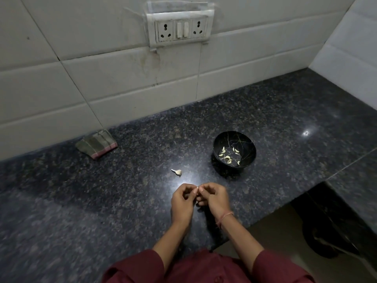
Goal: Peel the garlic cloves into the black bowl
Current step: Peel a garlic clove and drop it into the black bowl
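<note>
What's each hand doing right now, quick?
Left hand: fingers curled, pinching a small clove, mostly hidden.
Right hand: fingers curled, pinching the same clove.

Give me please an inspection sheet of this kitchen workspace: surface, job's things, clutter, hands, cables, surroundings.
Surface: dark speckled counter, with a glare spot near its middle.
Job's things: black bowl holds peeled cloves; one unpeeled clove lies on the counter to its left.
Clutter: folded cloth against the wall.
Hands: left hand and right hand together pinch a small pale piece, probably garlic.
Cables: nothing seen.
Surroundings: tiled wall with a socket plate.
</note>
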